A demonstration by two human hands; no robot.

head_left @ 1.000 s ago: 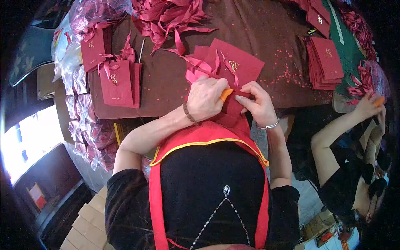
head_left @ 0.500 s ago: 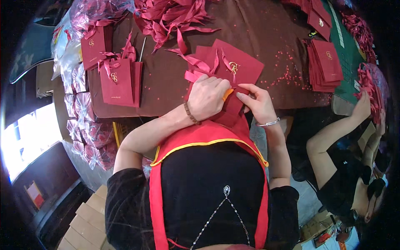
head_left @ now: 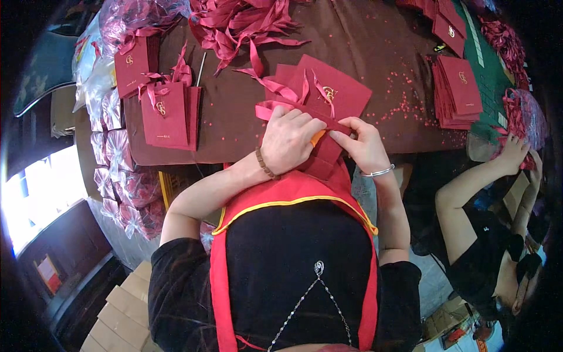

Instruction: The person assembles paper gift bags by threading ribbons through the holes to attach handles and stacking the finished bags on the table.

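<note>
At the table's near edge, both hands work on a dark red paper gift bag [head_left: 324,167], held close to the red apron. My left hand [head_left: 290,139] is closed over its upper left part. A small orange thing [head_left: 317,138] shows by its fingers; its kind I cannot make out. With thumb and fingers pinched, my right hand [head_left: 365,146] grips the bag's upper right edge. A pink-red ribbon [head_left: 268,110] sticks out beyond my left hand. Just past the hands lie more red bags [head_left: 349,88], the top one with gold print and a ribbon handle.
A heap of red ribbons [head_left: 243,26] lies at the far middle of the brown-covered table [head_left: 234,129]. Red bags [head_left: 164,117] stand at the left, another stack [head_left: 460,94] at the right. Red specks [head_left: 404,100] dot the cloth. A co-worker's hand [head_left: 513,152] handles red ribbons at far right.
My right hand has shifted slightly along the bag's edge, and the upper edge now lies flatter between my hands. The co-worker's hands have moved down a little.
</note>
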